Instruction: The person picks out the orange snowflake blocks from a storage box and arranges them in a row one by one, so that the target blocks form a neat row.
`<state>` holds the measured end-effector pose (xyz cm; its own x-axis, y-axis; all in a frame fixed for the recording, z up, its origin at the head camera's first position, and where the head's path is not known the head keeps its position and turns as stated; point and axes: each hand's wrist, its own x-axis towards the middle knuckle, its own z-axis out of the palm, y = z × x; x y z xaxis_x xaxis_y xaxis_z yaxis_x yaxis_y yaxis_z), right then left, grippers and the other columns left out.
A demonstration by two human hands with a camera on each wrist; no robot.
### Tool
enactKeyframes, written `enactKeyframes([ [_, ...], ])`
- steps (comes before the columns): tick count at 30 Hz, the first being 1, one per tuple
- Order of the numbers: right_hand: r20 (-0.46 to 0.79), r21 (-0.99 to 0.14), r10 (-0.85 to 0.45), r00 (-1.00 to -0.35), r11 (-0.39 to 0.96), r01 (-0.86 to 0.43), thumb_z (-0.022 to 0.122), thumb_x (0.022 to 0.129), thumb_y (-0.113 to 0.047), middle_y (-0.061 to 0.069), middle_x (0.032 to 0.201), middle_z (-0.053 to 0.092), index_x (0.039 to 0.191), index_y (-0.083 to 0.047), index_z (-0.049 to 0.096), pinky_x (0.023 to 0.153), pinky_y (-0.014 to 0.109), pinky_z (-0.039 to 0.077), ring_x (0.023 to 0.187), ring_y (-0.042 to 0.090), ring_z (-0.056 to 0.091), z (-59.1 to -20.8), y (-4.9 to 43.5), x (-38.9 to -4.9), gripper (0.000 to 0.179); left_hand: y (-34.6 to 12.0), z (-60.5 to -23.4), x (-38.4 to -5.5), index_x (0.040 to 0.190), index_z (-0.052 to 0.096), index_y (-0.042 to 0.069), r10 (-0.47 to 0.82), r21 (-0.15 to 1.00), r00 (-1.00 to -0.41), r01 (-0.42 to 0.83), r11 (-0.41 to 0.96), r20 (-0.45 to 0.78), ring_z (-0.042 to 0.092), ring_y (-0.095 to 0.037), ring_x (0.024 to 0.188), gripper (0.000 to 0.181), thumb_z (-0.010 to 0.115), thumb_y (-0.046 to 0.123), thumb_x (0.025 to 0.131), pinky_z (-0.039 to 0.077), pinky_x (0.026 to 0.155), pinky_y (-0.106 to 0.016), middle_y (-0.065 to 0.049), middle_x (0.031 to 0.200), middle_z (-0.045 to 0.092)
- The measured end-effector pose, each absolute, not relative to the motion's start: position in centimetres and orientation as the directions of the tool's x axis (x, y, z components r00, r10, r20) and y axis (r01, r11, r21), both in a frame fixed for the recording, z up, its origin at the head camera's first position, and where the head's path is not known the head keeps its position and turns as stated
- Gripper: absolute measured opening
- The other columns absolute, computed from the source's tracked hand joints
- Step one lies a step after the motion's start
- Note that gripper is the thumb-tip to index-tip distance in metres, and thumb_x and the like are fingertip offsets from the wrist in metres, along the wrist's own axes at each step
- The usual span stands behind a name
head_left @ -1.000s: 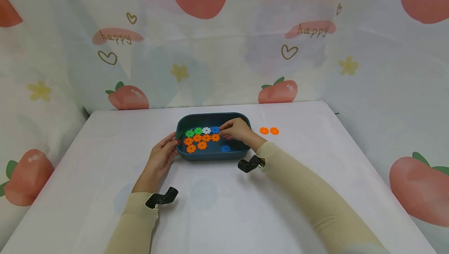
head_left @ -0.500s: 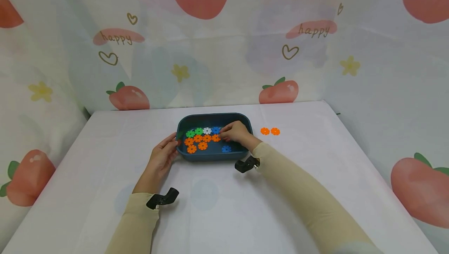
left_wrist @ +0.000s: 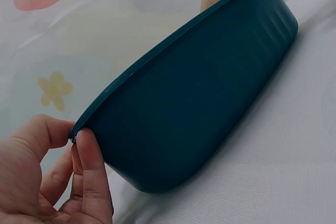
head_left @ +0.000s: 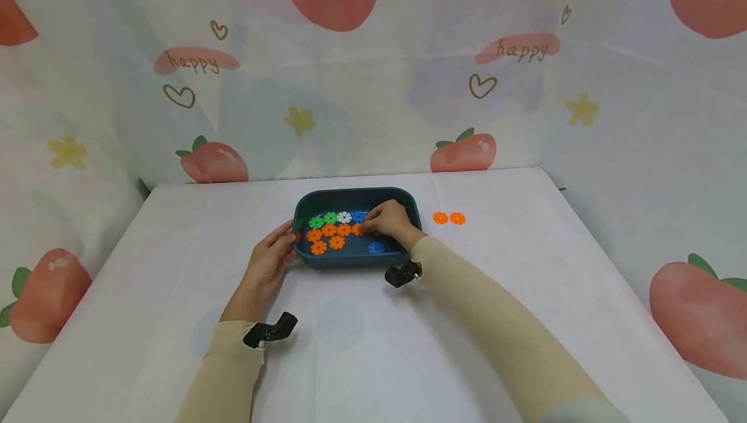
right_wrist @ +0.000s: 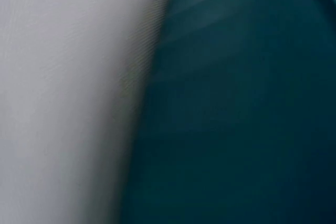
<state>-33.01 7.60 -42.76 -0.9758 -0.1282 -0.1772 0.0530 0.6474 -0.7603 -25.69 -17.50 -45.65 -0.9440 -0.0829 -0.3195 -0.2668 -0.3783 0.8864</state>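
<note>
Left hand [head_left: 270,262]: pinches the left end of the dark teal, rounded-rectangle plastic tray [head_left: 350,261]; in the left wrist view one digit meets the rim's edge and another lies against the outer wall.
Right hand [head_left: 390,220]: inside the tray's right half, thumb and fingers narrowed together and pointing left; whether they grip a piece cannot be told, as the right wrist view shows tray wall and cloth.
Orange notched plastic disc [head_left: 355,231]: at the right fingertips and partly covered by them, rightmost in a row of four.
Blue notched disc [head_left: 357,216]: just behind that one, near the same fingertips.
White notched disc [head_left: 344,217]: left of the blue, with two green notched discs [head_left: 330,218] farther left.
Other orange discs [head_left: 336,242]: five, left of the fingertips.
Second blue disc [head_left: 376,248]: below the right hand, near the tray's front wall.
Loose orange pair [head_left: 458,218]: outside, on the white cloth [head_left: 350,371] right of the tray.
</note>
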Motion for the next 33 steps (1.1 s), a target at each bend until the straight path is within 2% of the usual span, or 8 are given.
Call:
enactKeyframes([
  [10,-0.127,-0.710,-0.098,-0.987,0.703,0.022,0.086,0.076,-0.027,0.006,0.082,0.075,0.085,-0.009,0.079,0.058,0.024,0.053,0.062,0.013,0.064,-43.49,7.03,-33.30,0.022,-17.48,-45.51,-25.70,0.145,0.048,0.010,-0.086,0.897,-0.947,-0.262,-0.357,-0.311,0.057,-0.006,0.083,0.047,0.057,0.009,0.099,0.051,0.070,-0.013,-0.002,0.119,0.052],
  [16,-0.100,-0.694,-0.104,-0.990,0.720,-0.005,0.086,0.076,-0.026,0.007,0.086,0.074,0.086,-0.007,0.078,0.058,0.023,0.051,0.063,0.014,0.061,-43.46,6.96,-33.01,0.023,-17.48,-45.51,-25.67,0.145,0.049,0.011,-0.085,0.896,-0.944,-0.270,-0.352,-0.318,0.057,-0.007,0.084,0.046,0.057,0.009,0.099,0.051,0.072,-0.013,-0.002,0.119,0.051],
  [23,-0.113,-0.688,-0.094,-0.989,0.726,0.009,0.089,0.071,-0.028,0.005,0.081,0.072,0.084,-0.008,0.077,0.055,0.022,0.048,0.061,0.013,0.059,-43.55,6.80,-33.11,0.027,-17.43,-45.53,-25.64,0.145,0.048,0.010,-0.082,0.897,-0.946,-0.268,-0.352,-0.314,0.058,-0.006,0.084,0.047,0.057,0.010,0.100,0.051,0.071,-0.013,-0.002,0.119,0.052],
  [33,-0.101,-0.678,-0.100,-0.990,0.735,-0.005,0.088,0.073,-0.025,0.007,0.086,0.072,0.087,-0.006,0.077,0.057,0.023,0.047,0.067,0.015,0.058,-43.55,6.79,-33.07,0.026,-17.50,-45.51,-25.67,0.145,0.049,0.011,-0.090,0.890,-0.940,-0.276,-0.363,-0.329,0.059,-0.007,0.087,0.048,0.058,0.011,0.099,0.052,0.073,-0.013,-0.004,0.124,0.053],
])
